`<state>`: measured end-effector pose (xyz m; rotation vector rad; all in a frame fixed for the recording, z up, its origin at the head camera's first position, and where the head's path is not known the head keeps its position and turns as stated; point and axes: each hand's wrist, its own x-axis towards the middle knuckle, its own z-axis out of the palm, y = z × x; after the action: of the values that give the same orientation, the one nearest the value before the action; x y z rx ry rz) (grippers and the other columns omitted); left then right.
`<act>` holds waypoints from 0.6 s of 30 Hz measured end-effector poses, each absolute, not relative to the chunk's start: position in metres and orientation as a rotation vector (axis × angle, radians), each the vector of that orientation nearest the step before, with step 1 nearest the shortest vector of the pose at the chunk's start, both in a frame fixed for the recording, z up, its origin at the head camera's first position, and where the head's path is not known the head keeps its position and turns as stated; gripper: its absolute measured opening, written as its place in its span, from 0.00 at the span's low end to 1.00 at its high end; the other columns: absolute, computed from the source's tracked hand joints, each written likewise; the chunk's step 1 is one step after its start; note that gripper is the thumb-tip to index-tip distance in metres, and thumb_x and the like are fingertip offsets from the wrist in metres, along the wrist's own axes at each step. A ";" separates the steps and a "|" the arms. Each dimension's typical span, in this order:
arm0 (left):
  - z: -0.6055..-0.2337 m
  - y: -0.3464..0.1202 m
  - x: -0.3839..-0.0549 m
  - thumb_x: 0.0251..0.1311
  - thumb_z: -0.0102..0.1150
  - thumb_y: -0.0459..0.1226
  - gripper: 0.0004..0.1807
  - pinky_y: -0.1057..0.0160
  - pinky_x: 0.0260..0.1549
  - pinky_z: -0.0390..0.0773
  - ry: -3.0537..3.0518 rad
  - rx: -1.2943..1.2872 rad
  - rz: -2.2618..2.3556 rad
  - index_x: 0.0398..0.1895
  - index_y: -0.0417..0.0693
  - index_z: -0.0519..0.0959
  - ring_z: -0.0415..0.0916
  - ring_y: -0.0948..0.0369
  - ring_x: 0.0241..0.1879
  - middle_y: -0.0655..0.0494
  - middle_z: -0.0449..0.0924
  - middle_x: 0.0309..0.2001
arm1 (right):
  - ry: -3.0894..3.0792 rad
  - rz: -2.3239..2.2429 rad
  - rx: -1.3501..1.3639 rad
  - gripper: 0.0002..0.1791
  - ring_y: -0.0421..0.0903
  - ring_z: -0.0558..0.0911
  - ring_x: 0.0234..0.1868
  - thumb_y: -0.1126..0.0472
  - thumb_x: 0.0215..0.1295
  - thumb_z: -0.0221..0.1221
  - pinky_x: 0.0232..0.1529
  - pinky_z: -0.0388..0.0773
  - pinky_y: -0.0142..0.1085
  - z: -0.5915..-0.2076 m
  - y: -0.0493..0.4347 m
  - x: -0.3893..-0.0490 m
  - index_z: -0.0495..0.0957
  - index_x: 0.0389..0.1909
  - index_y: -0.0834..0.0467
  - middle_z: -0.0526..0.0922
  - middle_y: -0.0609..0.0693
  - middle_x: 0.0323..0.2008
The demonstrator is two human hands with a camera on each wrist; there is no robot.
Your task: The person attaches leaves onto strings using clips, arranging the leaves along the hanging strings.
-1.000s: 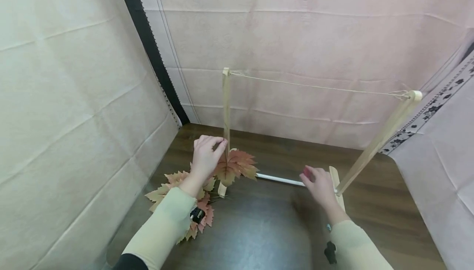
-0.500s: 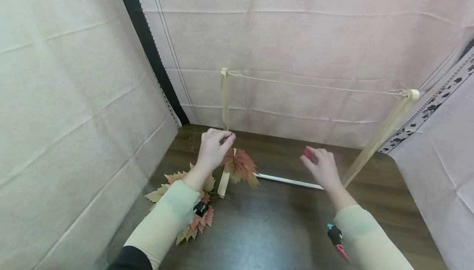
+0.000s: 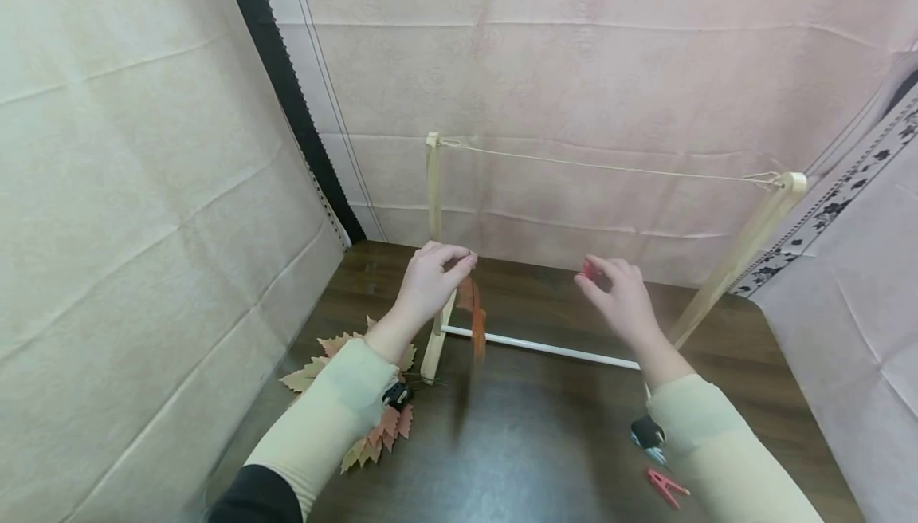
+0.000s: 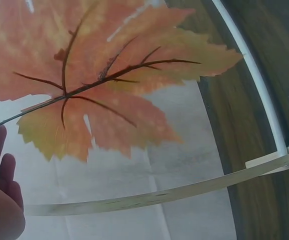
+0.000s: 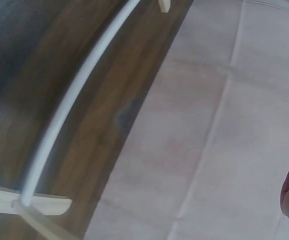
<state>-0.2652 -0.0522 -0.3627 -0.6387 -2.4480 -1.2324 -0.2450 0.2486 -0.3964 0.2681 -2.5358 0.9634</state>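
Note:
My left hand (image 3: 433,284) pinches the thin stem of an artificial maple leaf (image 4: 129,90). Orange-red with yellowish tips and dark veins, the leaf hangs below the fingers and looks edge-on in the head view. Across from it, my right hand (image 3: 622,304) holds a small red clothespin (image 3: 590,270) between thumb and fingers, which hide most of it. Both hands are raised in front of a wooden stand, below the string (image 3: 610,171) tied between its left post (image 3: 433,192) and right post (image 3: 742,252).
A white rod (image 3: 545,346) joins the stand's feet low over the dark wooden table (image 3: 538,443). More maple leaves (image 3: 308,375) lie at left, partly under my left forearm. A pink clothespin (image 3: 667,487) lies near my right sleeve, with something blue beside it. Pale cloth walls (image 3: 574,92) surround the table.
My left hand has moved right and slightly up with the leaf, which has turned edge-on. My right hand has risen with the red clothespin, and the pink clothespin on the table has come into view.

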 end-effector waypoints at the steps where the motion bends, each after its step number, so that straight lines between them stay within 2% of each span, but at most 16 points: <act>1: -0.362 -0.052 -0.266 0.63 0.57 0.43 0.11 0.56 0.42 0.69 -2.458 -0.643 -1.232 0.38 0.48 0.84 0.72 0.60 0.42 0.58 0.83 0.39 | -2.533 0.967 0.272 0.24 0.59 0.66 0.49 0.56 0.62 0.61 0.48 0.61 0.50 -0.394 0.247 -0.245 0.75 0.53 0.68 0.77 0.62 0.45; 8: -0.357 -0.051 -0.272 0.64 0.55 0.44 0.12 0.55 0.45 0.73 -2.567 -0.696 -1.224 0.41 0.49 0.84 0.74 0.59 0.46 0.58 0.82 0.41 | -2.527 1.002 0.298 0.23 0.61 0.65 0.52 0.59 0.62 0.61 0.51 0.61 0.53 -0.382 0.238 -0.244 0.74 0.54 0.68 0.75 0.64 0.46; 13: -0.356 -0.051 -0.276 0.65 0.54 0.44 0.12 0.55 0.46 0.72 -2.624 -0.687 -1.233 0.43 0.50 0.83 0.73 0.58 0.46 0.58 0.81 0.43 | -2.515 1.020 0.297 0.23 0.58 0.66 0.51 0.58 0.62 0.61 0.50 0.66 0.51 -0.375 0.235 -0.246 0.74 0.55 0.67 0.75 0.62 0.47; 18: -0.353 -0.049 -0.282 0.67 0.50 0.45 0.13 0.51 0.54 0.62 -2.618 -0.663 -1.211 0.39 0.52 0.83 0.72 0.57 0.48 0.60 0.82 0.44 | -2.521 1.039 0.295 0.24 0.56 0.67 0.50 0.56 0.63 0.60 0.48 0.69 0.49 -0.364 0.230 -0.247 0.73 0.56 0.66 0.75 0.61 0.48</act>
<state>-0.2818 -0.0492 -0.3528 -0.6629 -2.6179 -1.2111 -0.2473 0.2299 -0.3641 0.2946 -2.5208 1.0391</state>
